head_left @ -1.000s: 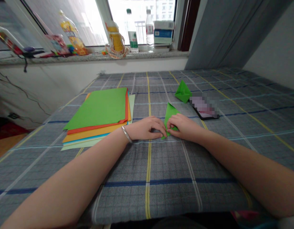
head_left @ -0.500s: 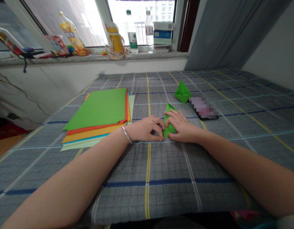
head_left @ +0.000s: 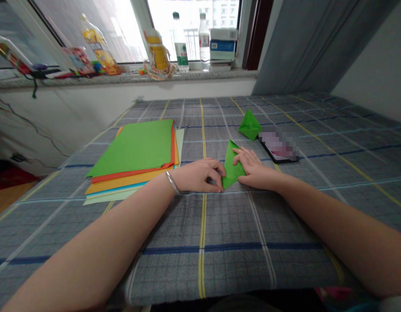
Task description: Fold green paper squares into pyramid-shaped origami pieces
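A folded piece of green paper [head_left: 232, 167] lies on the plaid cloth between my two hands. My left hand [head_left: 203, 174], with a silver bangle at its wrist, has its fingers bent and pinched at the paper's lower left edge. On the paper's right side rests my right hand [head_left: 254, 168], palm down with the fingers stretched out and part of the paper covered by them. Just beyond stands a folded green paper shape [head_left: 250, 125], pointed at the top.
Left of my hands lies a stack of coloured paper sheets [head_left: 135, 147], green on top. A phone [head_left: 278, 147] with a blurred-out screen is at the right. Along the windowsill [head_left: 193, 76] stand several bottles and a box [head_left: 223, 45]. The plaid cloth [head_left: 174, 229] covers the surface.
My right hand has slid to the right across the green paper, so more of the paper shows. My left hand stays at its lower left edge.
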`<state>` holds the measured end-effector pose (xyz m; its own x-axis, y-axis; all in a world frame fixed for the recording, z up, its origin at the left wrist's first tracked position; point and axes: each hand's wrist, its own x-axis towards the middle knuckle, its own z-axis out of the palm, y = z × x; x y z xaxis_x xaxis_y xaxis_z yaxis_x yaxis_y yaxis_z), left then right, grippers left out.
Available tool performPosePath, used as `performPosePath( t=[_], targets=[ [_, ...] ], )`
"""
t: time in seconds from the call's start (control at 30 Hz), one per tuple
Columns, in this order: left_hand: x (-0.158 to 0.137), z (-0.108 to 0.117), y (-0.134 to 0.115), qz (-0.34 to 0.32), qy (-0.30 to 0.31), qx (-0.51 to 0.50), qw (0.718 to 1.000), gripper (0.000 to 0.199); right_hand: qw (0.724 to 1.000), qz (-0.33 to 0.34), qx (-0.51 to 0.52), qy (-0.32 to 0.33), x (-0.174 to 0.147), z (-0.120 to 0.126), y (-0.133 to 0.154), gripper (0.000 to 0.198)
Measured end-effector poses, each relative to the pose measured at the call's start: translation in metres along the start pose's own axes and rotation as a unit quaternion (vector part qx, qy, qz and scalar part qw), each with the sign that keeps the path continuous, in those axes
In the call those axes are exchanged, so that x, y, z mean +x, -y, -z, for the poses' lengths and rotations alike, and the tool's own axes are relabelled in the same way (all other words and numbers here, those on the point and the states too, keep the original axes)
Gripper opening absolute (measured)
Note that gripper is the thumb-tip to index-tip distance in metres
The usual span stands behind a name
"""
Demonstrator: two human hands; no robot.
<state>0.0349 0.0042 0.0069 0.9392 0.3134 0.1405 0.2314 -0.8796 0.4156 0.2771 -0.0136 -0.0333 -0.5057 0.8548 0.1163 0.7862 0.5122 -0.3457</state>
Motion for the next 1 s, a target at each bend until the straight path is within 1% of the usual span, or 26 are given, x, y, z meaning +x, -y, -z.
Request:
performPosePath(
  t=[0.1, 0.23, 0.3, 0.4, 0.47, 0.5, 0.53, 0.57, 0.6, 0.67, 0.7, 0.77, 0.83, 0.9, 1.0],
  targets=[
    [0.0, 0.0, 0.0, 0.003, 0.003, 0.001, 1.0, 0.01, 1.0, 0.004, 0.013, -0.007, 0.0, 0.001, -0.006, 0.041],
    [-0.003, 0.0, 0.004, 0.007, 0.01, -0.014, 1.0, 0.009, 0.999, -0.002, 0.033, 0.006, 0.001, 0.005, -0.01, 0.042],
    [-0.004, -0.001, 0.007, 0.007, 0.007, -0.032, 0.999, 0.009, 0.999, -0.027, 0.046, 0.011, 0.001, 0.008, -0.009, 0.041],
    [-0.004, -0.003, 0.01, 0.021, -0.015, -0.086, 0.996, 0.015, 0.995, -0.083, 0.06, -0.005, 0.0, 0.01, -0.008, 0.044],
    [-0.001, -0.008, 0.009, 0.067, -0.056, -0.111, 0.99, 0.019, 0.993, -0.105, 0.05, -0.02, 0.0, 0.01, -0.007, 0.051],
    [0.001, -0.01, 0.008, 0.106, -0.087, -0.102, 0.985, 0.019, 0.993, -0.112, 0.04, -0.027, -0.001, 0.01, -0.006, 0.056],
    [0.002, -0.014, 0.006, 0.15, -0.128, -0.076, 0.977, 0.018, 0.992, -0.115, 0.027, -0.033, -0.002, 0.01, -0.006, 0.06],
    [0.004, -0.017, 0.003, 0.191, -0.156, -0.03, 0.969, 0.018, 0.992, -0.116, 0.012, -0.04, -0.002, 0.011, -0.006, 0.065],
    [0.006, -0.021, 0.001, 0.217, -0.171, 0.022, 0.961, 0.021, 0.992, -0.115, -0.006, -0.045, -0.003, 0.013, -0.006, 0.068],
    [0.008, -0.027, -0.004, 0.232, -0.152, 0.099, 0.956, 0.035, 0.992, -0.107, -0.055, -0.045, -0.004, 0.018, -0.006, 0.069],
    [0.008, -0.029, -0.006, 0.23, -0.133, 0.125, 0.956, 0.041, 0.99, -0.105, -0.082, -0.039, -0.005, 0.021, -0.005, 0.068],
    [0.008, -0.031, -0.008, 0.227, -0.102, 0.154, 0.956, 0.047, 0.984, -0.123, -0.122, -0.026, -0.007, 0.028, -0.004, 0.066],
    [0.007, -0.031, -0.009, 0.229, -0.089, 0.161, 0.956, 0.049, 0.979, -0.156, -0.132, -0.019, -0.008, 0.032, -0.004, 0.061],
    [0.007, -0.03, -0.009, 0.231, -0.085, 0.155, 0.957, 0.05, 0.977, -0.175, -0.119, -0.014, -0.008, 0.032, -0.004, 0.056],
    [0.008, -0.028, -0.008, 0.234, -0.091, 0.122, 0.96, 0.05, 0.983, -0.165, -0.081, -0.023, -0.006, 0.029, -0.009, 0.053]
  ],
)
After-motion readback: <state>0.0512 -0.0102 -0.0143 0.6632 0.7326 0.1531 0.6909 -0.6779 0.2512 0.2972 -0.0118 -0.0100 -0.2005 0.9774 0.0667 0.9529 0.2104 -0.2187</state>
